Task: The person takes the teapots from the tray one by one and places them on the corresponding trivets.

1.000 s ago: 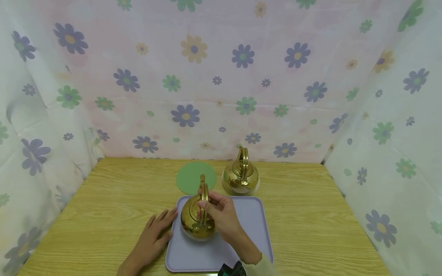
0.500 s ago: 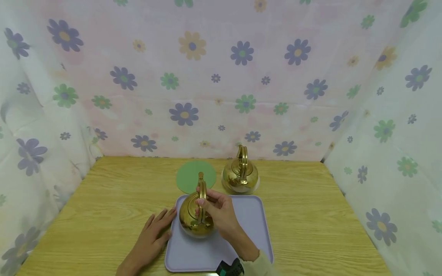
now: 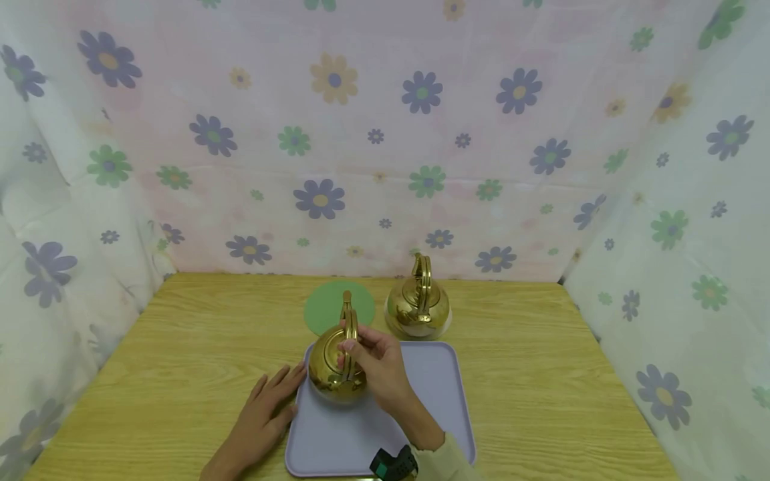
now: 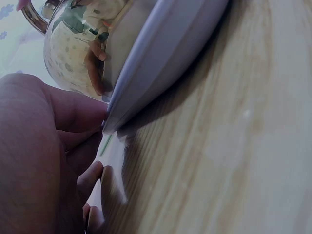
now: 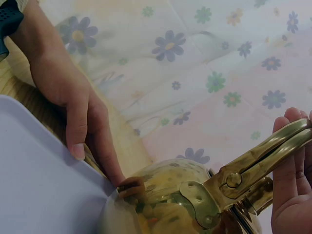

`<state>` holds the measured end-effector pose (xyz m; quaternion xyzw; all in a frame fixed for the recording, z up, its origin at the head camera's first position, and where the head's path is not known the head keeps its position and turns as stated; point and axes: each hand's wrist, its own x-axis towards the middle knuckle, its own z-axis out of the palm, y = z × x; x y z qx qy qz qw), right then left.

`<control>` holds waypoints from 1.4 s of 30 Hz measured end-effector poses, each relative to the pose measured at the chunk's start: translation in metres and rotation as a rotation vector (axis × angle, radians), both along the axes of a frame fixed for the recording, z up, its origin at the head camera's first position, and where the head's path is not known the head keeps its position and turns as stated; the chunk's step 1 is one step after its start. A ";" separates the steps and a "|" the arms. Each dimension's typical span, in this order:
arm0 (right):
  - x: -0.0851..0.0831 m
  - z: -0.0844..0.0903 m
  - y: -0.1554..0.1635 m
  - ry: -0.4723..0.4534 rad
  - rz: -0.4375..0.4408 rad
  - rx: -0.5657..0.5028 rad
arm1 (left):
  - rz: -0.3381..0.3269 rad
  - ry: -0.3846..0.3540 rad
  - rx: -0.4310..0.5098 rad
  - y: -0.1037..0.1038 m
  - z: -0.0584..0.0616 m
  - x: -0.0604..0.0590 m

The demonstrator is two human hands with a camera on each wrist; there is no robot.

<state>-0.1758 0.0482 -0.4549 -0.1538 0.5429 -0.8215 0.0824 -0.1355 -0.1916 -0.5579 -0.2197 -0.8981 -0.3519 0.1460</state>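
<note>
Round gold metal kettle (image 3: 323, 374) now closer to the tray's far left corner

Change: against a second ago, the kettle is slightly farther from the person and more to the left over the lavender rectangular tray (image 3: 433, 374). Judgement: mid-shift, not settled. Cannot tell whether its base touches the tray.

Grip: right hand (image 3: 385, 366) holds the kettle's arched handle (image 5: 243, 168), thumb on one side, fingers wrapped round the other. Left hand (image 3: 265, 406) holds nothing; fingers extended, tips touching the tray's left rim, probably steadying it.

Edges: kettle is close to the tray's left edge, left fingertips just beside it; leeway there looks tight. A flat green disc (image 3: 321, 308) lies past the far left corner. A second gold kettle (image 3: 409, 314), on a pale round disc (image 3: 444, 329), stands beyond the far edge, right of the green one. Roomier: the tray's right part and the wood-grain tabletop (image 3: 541, 374) to either side.
</note>
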 end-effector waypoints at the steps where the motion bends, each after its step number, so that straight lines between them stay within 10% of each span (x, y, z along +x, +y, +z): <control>1: -0.001 0.000 0.000 -0.003 -0.004 0.007 | 0.001 -0.001 -0.001 0.000 0.000 0.000; 42: -0.018 0.002 -0.022 0.013 -0.117 -0.006 | -0.002 -0.074 0.020 0.001 0.003 0.002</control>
